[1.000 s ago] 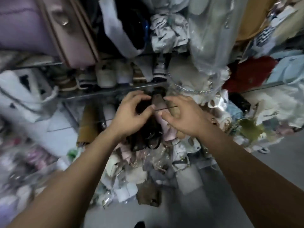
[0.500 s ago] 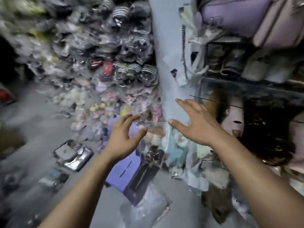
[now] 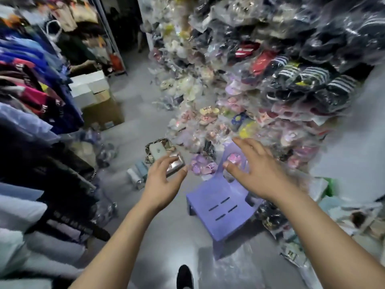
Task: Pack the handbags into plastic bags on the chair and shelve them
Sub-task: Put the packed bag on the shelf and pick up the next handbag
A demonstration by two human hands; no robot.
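A small purple plastic chair (image 3: 220, 207) stands on the grey floor below my hands, its seat bare. Beyond it on the floor lie a silver handbag (image 3: 175, 164) and a patterned handbag with a white front (image 3: 158, 151). A clear plastic bag (image 3: 233, 265) lies on the floor at the chair's near leg. My left hand (image 3: 164, 178) hovers with fingers spread and holds nothing. My right hand (image 3: 258, 172) is also spread and empty, above the chair's back.
A high heap of slippers in plastic bags (image 3: 270, 80) fills the right side. Hanging clothes (image 3: 31, 90) line the left. Cardboard boxes (image 3: 98, 101) stand at the back left. Small cans (image 3: 135, 176) lie on the floor. My shoe (image 3: 184, 276) shows at the bottom.
My view has swung left from the shelves of bags to the chair and floor. Both hands let go of the dark bag on the shelf and now hover empty.
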